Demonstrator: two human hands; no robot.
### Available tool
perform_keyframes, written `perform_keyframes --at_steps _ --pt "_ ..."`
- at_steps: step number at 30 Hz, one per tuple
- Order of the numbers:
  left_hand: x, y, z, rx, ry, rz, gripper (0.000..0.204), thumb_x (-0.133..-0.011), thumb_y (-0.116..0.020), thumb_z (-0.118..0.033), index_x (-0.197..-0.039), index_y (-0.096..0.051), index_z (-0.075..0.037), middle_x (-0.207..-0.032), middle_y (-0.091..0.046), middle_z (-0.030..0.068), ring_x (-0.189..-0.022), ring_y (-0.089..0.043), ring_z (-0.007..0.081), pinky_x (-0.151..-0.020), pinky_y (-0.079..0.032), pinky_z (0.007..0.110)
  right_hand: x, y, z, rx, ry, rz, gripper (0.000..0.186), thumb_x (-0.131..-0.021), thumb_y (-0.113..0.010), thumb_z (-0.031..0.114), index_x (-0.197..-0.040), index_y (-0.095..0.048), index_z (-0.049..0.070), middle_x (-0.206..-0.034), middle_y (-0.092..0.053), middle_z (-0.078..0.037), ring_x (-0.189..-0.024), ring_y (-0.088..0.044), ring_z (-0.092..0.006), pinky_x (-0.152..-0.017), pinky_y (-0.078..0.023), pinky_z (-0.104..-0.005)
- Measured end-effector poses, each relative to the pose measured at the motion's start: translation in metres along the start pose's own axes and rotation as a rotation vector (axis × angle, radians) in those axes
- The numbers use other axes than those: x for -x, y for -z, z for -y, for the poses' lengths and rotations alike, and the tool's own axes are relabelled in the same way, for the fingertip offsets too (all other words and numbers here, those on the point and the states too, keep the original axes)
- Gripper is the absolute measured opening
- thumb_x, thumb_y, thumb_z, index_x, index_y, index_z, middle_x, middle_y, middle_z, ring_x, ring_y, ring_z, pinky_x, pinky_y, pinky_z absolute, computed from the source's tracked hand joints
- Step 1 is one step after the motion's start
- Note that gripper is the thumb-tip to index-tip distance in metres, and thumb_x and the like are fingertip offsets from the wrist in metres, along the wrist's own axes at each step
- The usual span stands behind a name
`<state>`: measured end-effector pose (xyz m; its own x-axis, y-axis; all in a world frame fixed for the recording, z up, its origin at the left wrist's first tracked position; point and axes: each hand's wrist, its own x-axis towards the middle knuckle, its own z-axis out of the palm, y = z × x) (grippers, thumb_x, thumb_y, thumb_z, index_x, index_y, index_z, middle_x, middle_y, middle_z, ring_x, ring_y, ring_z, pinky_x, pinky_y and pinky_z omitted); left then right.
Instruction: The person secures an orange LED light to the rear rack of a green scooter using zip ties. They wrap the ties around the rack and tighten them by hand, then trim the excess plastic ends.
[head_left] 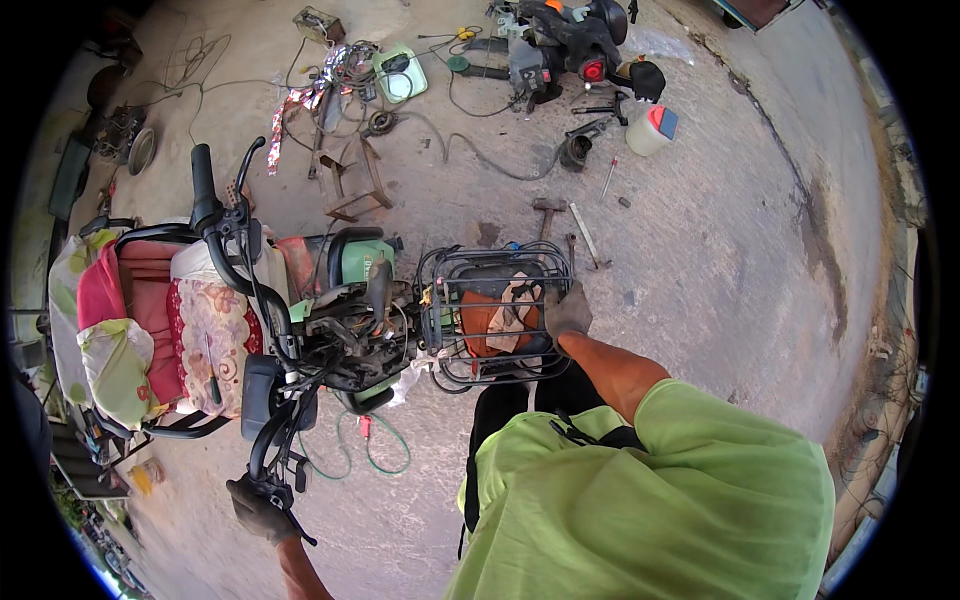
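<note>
In a dark glove, my left hand is closed round the near grip of the scooter's handlebar, beside a brake lever. My right hand, gloved too, grips the outer side of the black wire basket at the scooter's front. Inside the basket lie an orange-brown cloth and a pale rag. Between basket and handlebar the scooter's front is uncovered, showing dark parts and wiring. A screwdriver rests on the flowered seat cover.
Beyond the basket, a hammer and wrenches lie on the concrete. Farther off are a metal frame, a green tray, tangled cables, a white jug and another scooter. A green cord runs on the ground near the left arm.
</note>
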<state>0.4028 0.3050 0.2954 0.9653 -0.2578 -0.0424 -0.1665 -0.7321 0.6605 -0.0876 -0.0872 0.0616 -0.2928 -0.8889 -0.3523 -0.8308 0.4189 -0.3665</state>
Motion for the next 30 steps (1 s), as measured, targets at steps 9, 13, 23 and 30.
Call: perform_keyframes --at_steps 9,13,23,30 --pt "0.005 -0.005 -0.003 0.08 0.007 -0.007 0.065 -0.109 -0.037 -0.05 -0.092 -0.073 0.001 -0.076 -0.07 0.0094 -0.064 -0.064 0.0208 -0.061 -0.051 0.038 -0.002 0.004 0.0 0.051 -0.021 -0.002 0.053 -0.091 -0.062 0.042 -0.122 -0.055 -0.001 -0.118 -0.066 -0.026 -0.107 -0.065 -0.0454 -0.093 -0.051 -0.0541" --pt "0.011 -0.006 -0.029 -0.069 -0.01 -0.048 0.064 -0.109 -0.037 -0.049 -0.094 -0.075 -0.001 -0.077 -0.072 0.0104 -0.065 -0.066 0.0226 -0.063 -0.051 0.038 0.007 0.008 0.011 0.041 0.01 -0.009 0.052 -0.092 -0.062 0.042 -0.12 -0.055 -0.002 -0.113 -0.068 -0.027 -0.104 -0.066 -0.0466 -0.092 -0.051 -0.0539" --pt "0.018 -0.007 -0.046 -0.278 -0.063 -0.15 0.065 -0.108 -0.036 -0.052 -0.091 -0.076 -0.005 -0.077 -0.072 0.0154 -0.07 -0.069 0.0333 -0.067 -0.05 0.046 0.009 0.004 0.007 0.017 0.011 0.007 0.055 -0.094 -0.06 0.042 -0.128 -0.054 -0.001 -0.121 -0.066 -0.027 -0.114 -0.063 -0.0462 -0.097 -0.048 -0.0531" --pt "0.016 -0.008 -0.037 -0.285 -0.039 -0.144 0.064 -0.107 -0.034 -0.051 -0.092 -0.078 -0.007 -0.082 -0.074 0.0143 -0.076 -0.07 0.0356 -0.072 -0.051 0.048 0.012 0.002 0.01 0.036 0.018 -0.034 0.054 -0.095 -0.059 0.042 -0.129 -0.054 0.001 -0.123 -0.066 -0.026 -0.115 -0.063 -0.0452 -0.098 -0.048 -0.0522"
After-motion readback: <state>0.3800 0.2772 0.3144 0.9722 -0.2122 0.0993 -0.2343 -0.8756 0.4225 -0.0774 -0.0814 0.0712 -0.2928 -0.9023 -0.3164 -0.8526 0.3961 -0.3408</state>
